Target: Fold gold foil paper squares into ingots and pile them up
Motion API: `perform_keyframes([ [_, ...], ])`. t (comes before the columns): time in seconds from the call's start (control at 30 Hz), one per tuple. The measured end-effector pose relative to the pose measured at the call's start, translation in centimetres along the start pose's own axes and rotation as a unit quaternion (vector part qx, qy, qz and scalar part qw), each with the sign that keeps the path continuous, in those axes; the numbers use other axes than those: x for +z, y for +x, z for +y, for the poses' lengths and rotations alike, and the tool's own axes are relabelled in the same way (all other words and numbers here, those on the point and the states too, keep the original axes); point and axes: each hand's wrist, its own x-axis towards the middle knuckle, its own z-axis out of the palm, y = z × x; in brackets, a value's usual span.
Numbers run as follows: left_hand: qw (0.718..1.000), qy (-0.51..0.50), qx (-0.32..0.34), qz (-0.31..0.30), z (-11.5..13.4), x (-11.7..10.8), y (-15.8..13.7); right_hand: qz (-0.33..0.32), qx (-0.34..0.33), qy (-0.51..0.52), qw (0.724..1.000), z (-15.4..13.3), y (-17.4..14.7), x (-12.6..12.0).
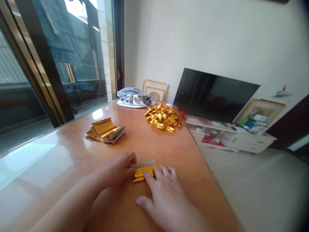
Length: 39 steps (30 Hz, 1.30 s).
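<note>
A sheet of gold foil paper (145, 171) lies on the wooden table in front of me, partly folded, with a pale grey strip showing along its far edge. At its left end my left hand (123, 169) pinches the paper between thumb and curled fingers. My right hand (166, 190) rests over the right end, fingers spread and pressing on the foil, thumb stretched out to the left. Beyond my left hand sits a stack of gold foil sheets (105, 131). Farther back is a heap of folded gold foil pieces (163, 116).
The glossy table (135, 145) has its right edge close to my right hand. Bundled grey and white cloth (134, 97) lies at the far end. Beyond stand a television (214, 93) and a low white cabinet (236, 140). A glass sliding door (65, 48) is at left.
</note>
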Motion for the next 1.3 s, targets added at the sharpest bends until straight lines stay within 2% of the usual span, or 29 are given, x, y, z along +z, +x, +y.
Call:
perform_keyframes([
  [1.3, 1.000, -0.002, 0.010, -0.008, 0.18, -0.26, -0.15, -0.027, 0.018, -0.001, 0.999, -0.51, 0.01, 0.38],
])
